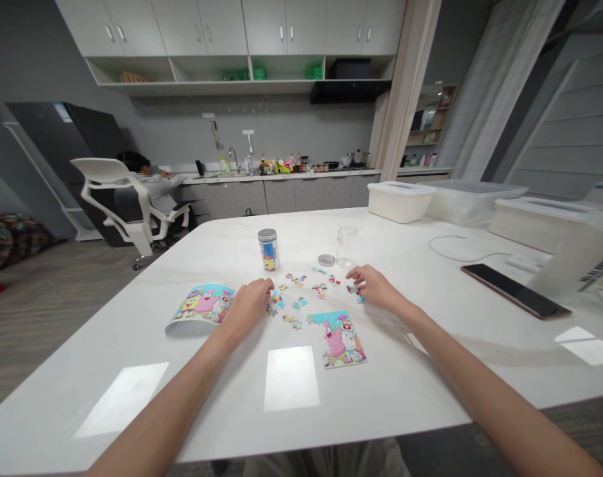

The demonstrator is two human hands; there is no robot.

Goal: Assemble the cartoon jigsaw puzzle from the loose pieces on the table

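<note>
My left hand (252, 301) rests on the white table at the left edge of the loose jigsaw pieces (275, 302), its fingers curled together; whether anything is under the fingertips is hidden. Over more pieces (354, 291) at the right, my right hand (374, 286) is open, fingers bent and apart. Between the hands lie several scattered pieces (320, 289). Nearer me is a partly joined puzzle (342, 338) with a pink starfish figure and a figure in white. Beside my left hand, a curved picture sheet (202, 305) shows similar cartoon figures.
Behind the pieces stand a lidded picture jar (268, 250), a clear jar (346, 246) and a metal lid (326, 260). A phone (515, 290), cable (443, 245) and plastic boxes (401, 201) occupy the right. A person sits by a white chair (117, 199) beyond the table.
</note>
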